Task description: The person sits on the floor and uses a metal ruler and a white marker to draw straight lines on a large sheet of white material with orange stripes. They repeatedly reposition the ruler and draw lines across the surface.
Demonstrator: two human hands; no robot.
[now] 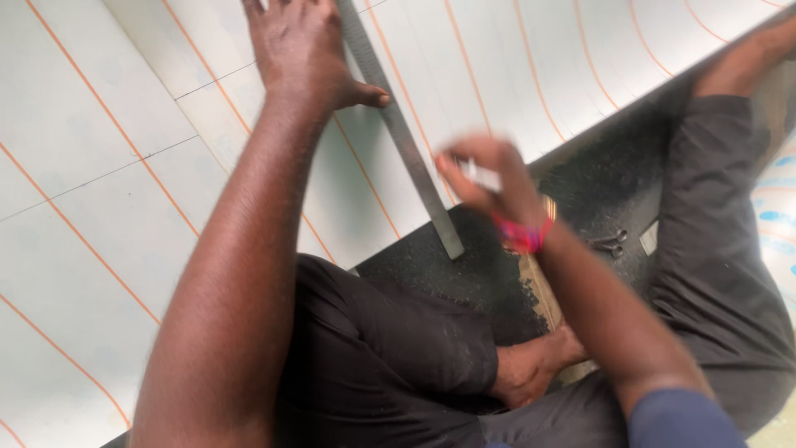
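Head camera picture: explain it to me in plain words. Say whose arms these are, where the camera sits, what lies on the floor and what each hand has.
There is no machine here. The single picture comes from a camera worn on a person's head, looking down, so the two bare arms belong to that person, who sits on the floor in dark trousers.

The left hand presses flat on a long grey metal ruler, which lies slanted across a pale sheet with thin orange lines. The sheet covers most of the dark speckled floor.

The right hand, with a red and pink band at the wrist, pinches a small white thing next to the ruler. It is blurred, so I cannot tell what it is.

Further right on the floor lies a pair of scissors. A bare foot shows between the legs.
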